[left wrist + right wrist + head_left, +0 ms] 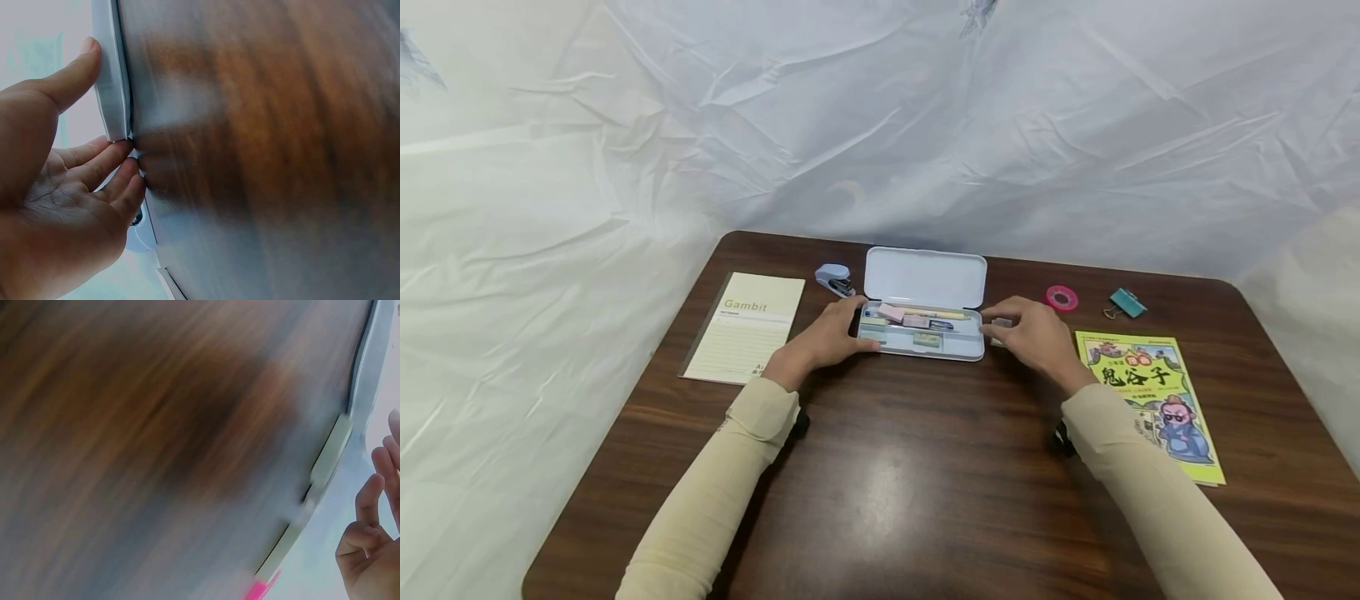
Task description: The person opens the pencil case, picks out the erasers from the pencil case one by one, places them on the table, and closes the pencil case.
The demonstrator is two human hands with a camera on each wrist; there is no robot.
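Pencil case (925,353), one, mid-frame, lid (925,277) up, likely so the contents are reachable. Left hand (827,337) grips its left end, thumb at the front, fingers at the end wall; probably steadying it. Right hand (1033,333) sits at the right end, fingers bent; can't tell if it grips anything. Right-wrist view: two pale blocks (331,451) near the case. Inside: two pink blocks (891,312), one yellow pencil (955,315); other bits too small to count. One each: notebook (748,325) left of centre, stapler (832,273) near the lid, pink tape ring (1052,298) and teal binder clip (1128,303) right of centre, yellow booklet (1150,396) below those, presumably set aside for hand room.
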